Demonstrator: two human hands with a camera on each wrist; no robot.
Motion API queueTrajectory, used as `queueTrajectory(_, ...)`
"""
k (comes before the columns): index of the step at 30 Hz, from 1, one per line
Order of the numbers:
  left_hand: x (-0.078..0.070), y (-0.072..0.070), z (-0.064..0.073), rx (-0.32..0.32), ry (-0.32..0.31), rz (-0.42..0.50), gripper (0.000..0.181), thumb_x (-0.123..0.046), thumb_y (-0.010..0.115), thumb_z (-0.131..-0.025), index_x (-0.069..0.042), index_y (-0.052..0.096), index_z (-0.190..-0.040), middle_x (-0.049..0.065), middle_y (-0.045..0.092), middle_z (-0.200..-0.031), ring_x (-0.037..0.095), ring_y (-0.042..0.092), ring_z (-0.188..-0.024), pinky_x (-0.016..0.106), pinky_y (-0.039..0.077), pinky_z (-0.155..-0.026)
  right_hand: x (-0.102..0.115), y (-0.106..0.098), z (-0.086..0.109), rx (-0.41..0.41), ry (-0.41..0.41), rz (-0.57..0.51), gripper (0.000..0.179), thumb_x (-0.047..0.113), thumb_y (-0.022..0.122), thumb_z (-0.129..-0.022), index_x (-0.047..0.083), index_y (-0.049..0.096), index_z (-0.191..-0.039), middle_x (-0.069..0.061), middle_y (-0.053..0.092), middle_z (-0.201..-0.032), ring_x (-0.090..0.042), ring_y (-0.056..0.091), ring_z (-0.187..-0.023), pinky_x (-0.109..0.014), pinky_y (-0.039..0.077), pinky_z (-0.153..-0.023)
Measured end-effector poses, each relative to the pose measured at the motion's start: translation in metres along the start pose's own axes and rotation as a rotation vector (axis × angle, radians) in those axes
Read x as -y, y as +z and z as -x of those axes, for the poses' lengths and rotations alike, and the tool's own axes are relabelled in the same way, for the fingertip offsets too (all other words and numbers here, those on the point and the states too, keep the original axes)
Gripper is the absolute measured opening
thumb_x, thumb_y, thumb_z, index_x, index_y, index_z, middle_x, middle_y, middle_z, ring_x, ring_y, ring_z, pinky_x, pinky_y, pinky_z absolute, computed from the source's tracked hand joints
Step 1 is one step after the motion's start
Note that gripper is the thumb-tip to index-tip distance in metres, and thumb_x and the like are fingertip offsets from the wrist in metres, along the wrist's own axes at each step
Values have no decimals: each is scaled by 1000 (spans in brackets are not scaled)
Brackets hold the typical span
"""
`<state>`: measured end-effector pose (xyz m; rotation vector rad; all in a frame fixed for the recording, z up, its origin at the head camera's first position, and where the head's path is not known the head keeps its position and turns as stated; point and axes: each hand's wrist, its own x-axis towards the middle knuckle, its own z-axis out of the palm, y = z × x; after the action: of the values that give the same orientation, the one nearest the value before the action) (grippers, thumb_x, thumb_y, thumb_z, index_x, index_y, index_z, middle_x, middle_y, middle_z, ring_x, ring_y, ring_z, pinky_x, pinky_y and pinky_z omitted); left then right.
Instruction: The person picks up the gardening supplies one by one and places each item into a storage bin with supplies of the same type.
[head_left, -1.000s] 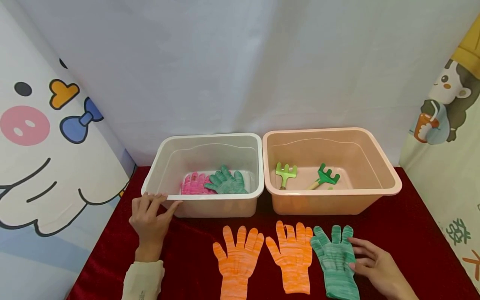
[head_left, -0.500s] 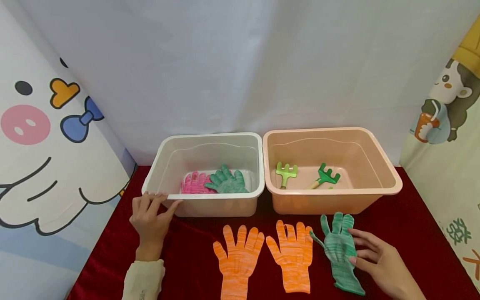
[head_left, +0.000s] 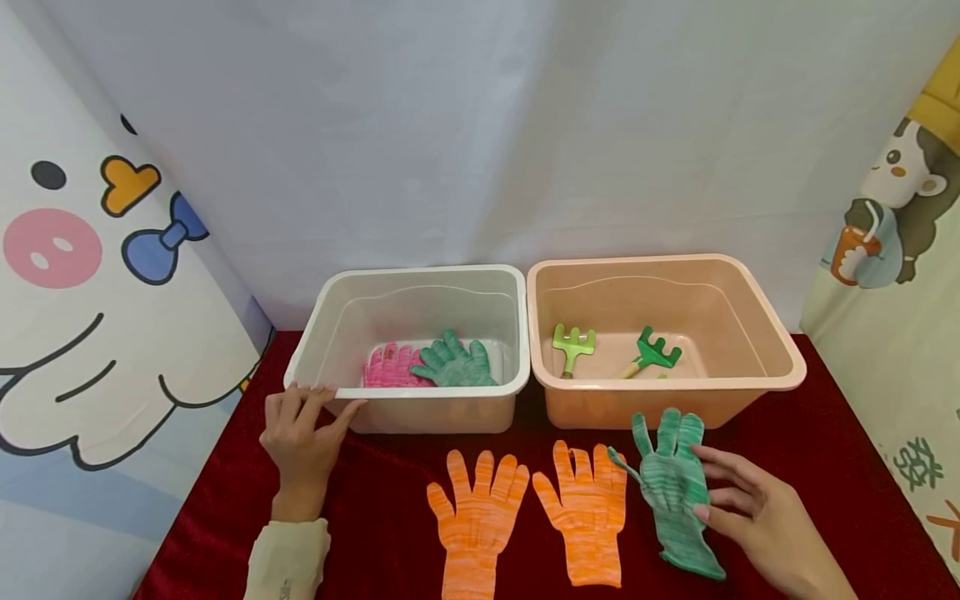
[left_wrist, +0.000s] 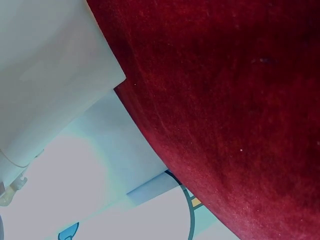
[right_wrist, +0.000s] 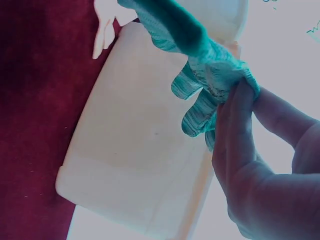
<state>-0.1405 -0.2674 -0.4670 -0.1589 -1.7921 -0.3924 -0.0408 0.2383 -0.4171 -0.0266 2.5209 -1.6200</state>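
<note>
My right hand [head_left: 757, 517] pinches the side edge of a green knit glove [head_left: 671, 492], which hangs tilted above the cloth in front of the peach bin. In the right wrist view, thumb and fingers close on the fabric of that glove [right_wrist: 215, 70]. My left hand [head_left: 303, 437] grips the near left rim of the white bin [head_left: 431, 393], fingers over the edge and thumb along the front. Inside that bin lie a pink glove [head_left: 390, 368] and another green glove [head_left: 453, 362]. Two orange gloves [head_left: 476, 517] [head_left: 588, 517] lie flat on the cloth, left of my right hand.
The peach bin [head_left: 667, 385] stands right beside the white one and holds a light green toy rake [head_left: 573, 343] and a dark green toy rake [head_left: 656, 350]. Dark red cloth [head_left: 390, 500] covers the table. A pale curtain [head_left: 450, 133] hangs behind.
The green glove has come up off the cloth in my right hand, its fingers shifting toward the peach bin and its thumb drooping left. My left hand stays on the white bin's rim.
</note>
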Motion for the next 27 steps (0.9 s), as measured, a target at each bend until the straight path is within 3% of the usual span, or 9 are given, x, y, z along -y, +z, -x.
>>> queueTrajectory(15, -1, 0, -1, 0, 0, 6, 54, -58, 71, -70, -5, 73, -79, 14, 61, -74, 34, 51, -67, 52, 48, -51, 35, 6, -5, 35, -145, -58, 56, 10, 69, -83, 13, 46, -134, -13, 56, -114, -20, 64, -84, -32, 55, -67)
queueTrajectory(22, -1, 0, 0, 5, -5, 3, 54, -58, 72, -69, -5, 73, -80, 14, 61, -75, 33, 52, -68, 52, 48, -52, 46, 11, -10, 55, -247, -116, 55, 3, 67, -84, 9, 46, -134, -16, 56, -114, -23, 64, -84, -33, 55, -67)
queueTrajectory(27, 0, 1, 0, -4, -3, 1, 54, -59, 72, -69, -5, 73, -79, 14, 62, -76, 34, 52, -68, 53, 48, -52, 55, 14, -16, 80, -264, -152, 56, 3, 66, -84, 11, 45, -135, -15, 55, -115, -23, 64, -87, -34, 55, -67)
